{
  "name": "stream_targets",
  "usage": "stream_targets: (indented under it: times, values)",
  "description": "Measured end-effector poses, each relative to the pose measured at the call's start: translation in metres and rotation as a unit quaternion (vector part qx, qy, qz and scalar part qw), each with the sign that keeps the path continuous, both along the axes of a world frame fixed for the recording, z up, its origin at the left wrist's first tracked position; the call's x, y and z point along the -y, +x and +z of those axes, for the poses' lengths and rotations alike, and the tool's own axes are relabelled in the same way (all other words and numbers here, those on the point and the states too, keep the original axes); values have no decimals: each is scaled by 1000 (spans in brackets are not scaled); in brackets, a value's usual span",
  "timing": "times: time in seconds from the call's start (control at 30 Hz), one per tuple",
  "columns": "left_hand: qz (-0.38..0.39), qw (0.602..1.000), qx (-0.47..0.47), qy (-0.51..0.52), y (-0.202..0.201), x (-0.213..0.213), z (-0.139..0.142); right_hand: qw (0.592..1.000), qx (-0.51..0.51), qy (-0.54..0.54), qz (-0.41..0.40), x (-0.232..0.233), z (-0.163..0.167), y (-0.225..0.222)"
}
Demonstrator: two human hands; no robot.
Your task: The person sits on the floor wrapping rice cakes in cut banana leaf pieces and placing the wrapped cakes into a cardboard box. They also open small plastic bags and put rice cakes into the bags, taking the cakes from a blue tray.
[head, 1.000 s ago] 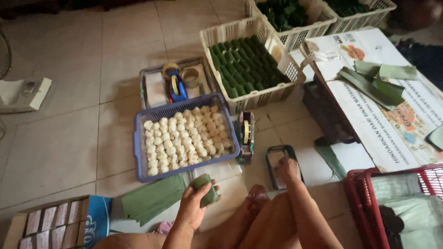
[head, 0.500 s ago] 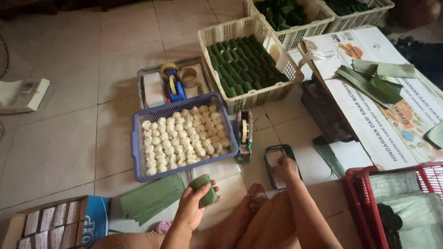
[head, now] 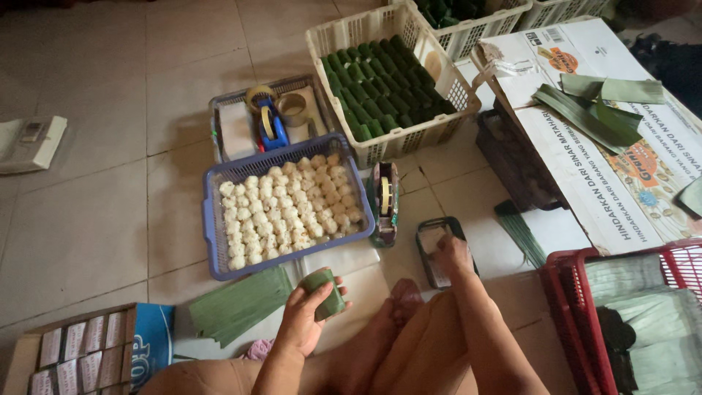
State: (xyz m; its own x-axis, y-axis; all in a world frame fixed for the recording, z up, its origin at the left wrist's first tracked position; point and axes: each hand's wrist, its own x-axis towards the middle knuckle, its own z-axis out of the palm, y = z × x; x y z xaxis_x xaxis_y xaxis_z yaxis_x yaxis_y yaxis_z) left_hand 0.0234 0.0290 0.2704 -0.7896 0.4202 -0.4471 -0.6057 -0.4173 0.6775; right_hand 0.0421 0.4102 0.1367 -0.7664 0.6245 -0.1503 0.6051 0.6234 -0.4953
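My left hand (head: pixel 303 322) is closed around a small roll wrapped in green leaf (head: pixel 324 290), held just above the floor. My right hand (head: pixel 453 254) rests with its fingers on the screen of a dark phone (head: pixel 436 245) that lies on the tiles. Just beyond the left hand sits a blue plastic basket (head: pixel 212 241) filled with several pale rice balls (head: pixel 289 211). A stack of cut green leaf strips (head: pixel 241 303) lies to the left of that hand. A tape dispenser (head: pixel 385 201) stands between the basket and the phone.
A cream crate (head: pixel 453 88) of several green wrapped rolls stands behind. A grey tray (head: pixel 227 132) holds tape rolls. A flattened cardboard box (head: pixel 607 168) with leaves lies right, above a red basket (head: pixel 578 307). A scale (head: pixel 29 143) sits left; a carton (head: pixel 66 351) bottom left.
Both hands stay where they were, the left holding the wrapped roll and the right on the phone. Only the camera view has shifted slightly.
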Motion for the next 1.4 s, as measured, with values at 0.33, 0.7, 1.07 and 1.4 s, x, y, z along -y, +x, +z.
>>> stream_targets:
  times: [0.33, 0.7, 1.07, 1.4]
  values:
    - [-1, 1000, 4, 1, 1, 3, 0, 999, 29, 13, 19, 6, 6, 3]
    - [15, 1000, -5, 6, 0, 12, -1, 996, -65, 32, -56, -2, 8, 12]
    - [134, 981, -142, -13, -13, 32, -34, 849, -169, -486, 118, 143, 152, 20]
    - [156, 985, -74, 12, 3, 89, -28, 878, 4, -322, 355, 224, 60, 35]
